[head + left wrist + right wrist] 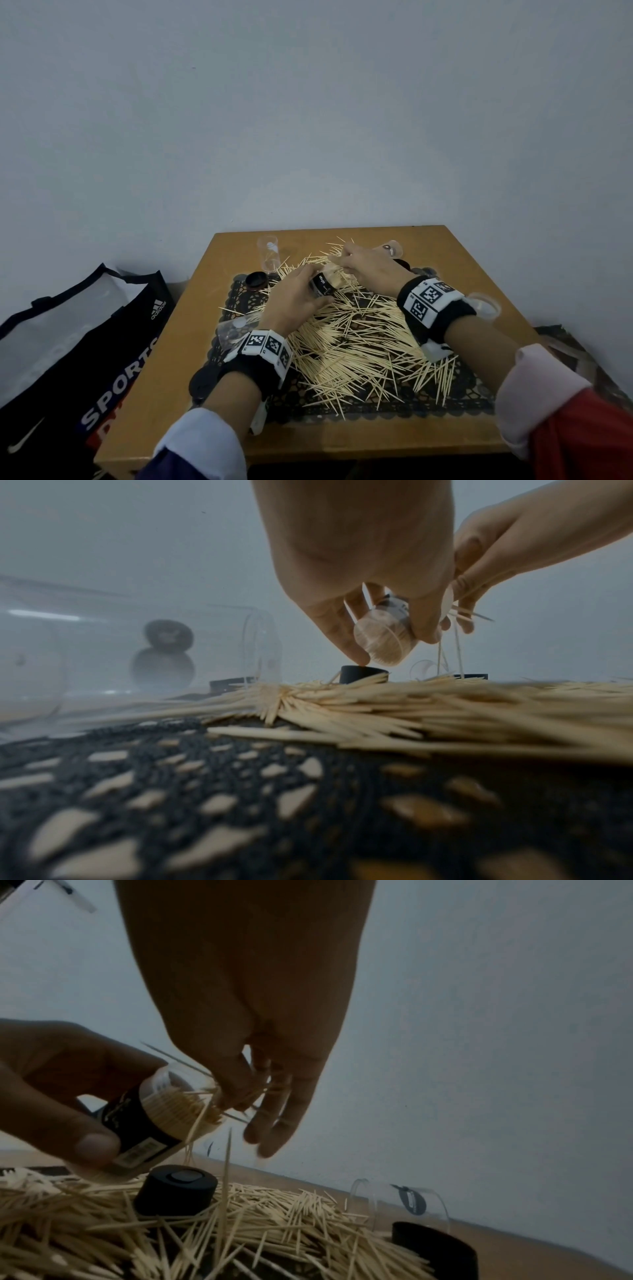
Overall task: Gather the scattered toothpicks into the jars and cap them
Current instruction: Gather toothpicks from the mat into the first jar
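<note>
1. Far left on the tabletop [191,284] I see an empty clear jar [269,255] standing at the back corner and a loose black cap [256,281] just in front of it at the edge of the black lace mat [455,394]. Another clear jar [233,327] lies on its side near my left wrist.
2. My left hand [294,301] has its fingers and thumb curled round the jar in hand [154,1123], gripping the black-labelled barrel and tilting its open mouth toward the right. It looks nearly full of packed sticks. I judge it light, rigid and smooth plastic, so it could slip or spin; the labelled mid-body is the sensible place to hold.
3. My right hand [363,270] is right at that mouth, fingertips [236,1099] pinching a small bundle of toothpicks partly inside the rim. A few strays hang below the mouth or stick out at angles.
4. The scattered toothpicks [359,342] cover the mat below and in front of both hands. They are light, stiff, thin and sharp-tipped, and they roll; I would pinch aligned bunches at mid-length.
5. Just beneath the tilted jar a second black cap [176,1191] sits on the pile, within easy reach.
6. Further right lie another empty jar [400,1202] and two more [392,248] [483,305].
</note>
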The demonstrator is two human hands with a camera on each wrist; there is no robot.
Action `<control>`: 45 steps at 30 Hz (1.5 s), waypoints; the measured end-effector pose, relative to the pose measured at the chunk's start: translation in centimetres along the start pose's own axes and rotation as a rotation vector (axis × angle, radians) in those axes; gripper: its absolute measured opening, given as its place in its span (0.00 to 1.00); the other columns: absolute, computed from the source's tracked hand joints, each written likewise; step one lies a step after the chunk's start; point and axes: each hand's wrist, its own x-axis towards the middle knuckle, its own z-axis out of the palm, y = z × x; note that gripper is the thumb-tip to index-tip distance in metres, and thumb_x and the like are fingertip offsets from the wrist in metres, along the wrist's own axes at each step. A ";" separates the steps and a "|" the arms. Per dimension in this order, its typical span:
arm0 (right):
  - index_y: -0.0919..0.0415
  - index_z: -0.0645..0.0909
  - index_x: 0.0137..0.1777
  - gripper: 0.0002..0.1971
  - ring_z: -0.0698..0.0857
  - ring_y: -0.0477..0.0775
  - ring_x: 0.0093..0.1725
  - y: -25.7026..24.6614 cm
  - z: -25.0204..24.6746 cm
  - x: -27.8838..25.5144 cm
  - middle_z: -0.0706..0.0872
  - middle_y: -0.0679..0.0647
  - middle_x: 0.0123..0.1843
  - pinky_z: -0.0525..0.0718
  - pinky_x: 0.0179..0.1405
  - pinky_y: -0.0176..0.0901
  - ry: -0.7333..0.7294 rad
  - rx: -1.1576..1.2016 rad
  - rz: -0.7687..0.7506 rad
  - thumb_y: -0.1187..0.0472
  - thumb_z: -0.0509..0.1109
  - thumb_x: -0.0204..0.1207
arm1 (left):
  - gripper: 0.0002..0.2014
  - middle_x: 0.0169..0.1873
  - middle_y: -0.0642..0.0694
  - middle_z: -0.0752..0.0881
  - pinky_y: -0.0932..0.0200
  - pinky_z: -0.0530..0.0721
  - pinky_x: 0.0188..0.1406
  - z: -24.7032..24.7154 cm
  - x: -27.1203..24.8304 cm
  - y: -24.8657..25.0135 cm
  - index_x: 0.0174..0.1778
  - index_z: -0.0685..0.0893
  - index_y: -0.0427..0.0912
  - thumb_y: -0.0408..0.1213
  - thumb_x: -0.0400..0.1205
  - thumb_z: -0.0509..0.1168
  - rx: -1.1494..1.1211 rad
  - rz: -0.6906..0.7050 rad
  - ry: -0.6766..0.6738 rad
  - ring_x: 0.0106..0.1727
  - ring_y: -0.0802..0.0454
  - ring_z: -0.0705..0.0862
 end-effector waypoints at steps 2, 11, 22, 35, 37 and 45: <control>0.57 0.67 0.80 0.25 0.74 0.49 0.48 -0.2 -0.1 0.1 0.75 0.56 0.59 0.76 0.46 0.45 -0.029 0.096 -0.013 0.69 0.60 0.84 | 0.31 0.61 0.51 0.84 0.53 0.81 0.59 0.0 0.0 0.0 0.70 0.77 0.45 0.49 0.74 0.77 -0.004 -0.004 -0.003 0.59 0.52 0.82; 0.57 0.87 0.49 0.12 0.85 0.48 0.46 0.5 0.0 0.2 0.88 0.49 0.44 0.83 0.47 0.41 0.225 0.551 0.187 0.68 0.80 0.67 | 0.31 0.62 0.50 0.84 0.55 0.80 0.58 0.0 0.0 -0.1 0.71 0.76 0.44 0.50 0.74 0.77 0.016 -0.008 0.008 0.60 0.52 0.82; 0.62 0.90 0.50 0.11 0.85 0.39 0.33 -0.1 -0.6 0.8 0.90 0.54 0.44 0.79 0.30 0.26 0.133 0.723 0.222 0.75 0.77 0.69 | 0.30 0.60 0.50 0.85 0.54 0.80 0.60 -0.1 0.0 0.2 0.70 0.77 0.44 0.49 0.74 0.77 -0.017 -0.002 -0.011 0.58 0.53 0.82; 0.64 0.90 0.44 0.08 0.86 0.46 0.35 -0.3 -0.7 0.6 0.90 0.56 0.40 0.84 0.32 0.29 0.266 0.731 0.274 0.73 0.80 0.67 | 0.31 0.60 0.49 0.85 0.55 0.80 0.60 -0.1 0.0 0.2 0.70 0.78 0.42 0.49 0.73 0.77 -0.021 0.039 -0.009 0.59 0.51 0.82; 0.61 0.89 0.42 0.07 0.84 0.41 0.33 -0.4 -0.7 0.6 0.89 0.51 0.37 0.79 0.31 0.26 0.309 0.706 0.288 0.71 0.81 0.66 | 0.31 0.60 0.48 0.85 0.56 0.79 0.59 -0.1 0.0 0.3 0.70 0.78 0.42 0.49 0.74 0.77 -0.020 0.045 -0.005 0.59 0.51 0.82; 0.62 0.91 0.48 0.06 0.81 0.29 0.30 -0.4 -0.7 0.5 0.89 0.45 0.38 0.75 0.30 0.22 0.249 0.742 0.187 0.66 0.78 0.72 | 0.31 0.61 0.49 0.85 0.57 0.79 0.59 -0.2 0.0 0.4 0.71 0.77 0.43 0.49 0.74 0.77 -0.032 0.018 -0.003 0.58 0.52 0.82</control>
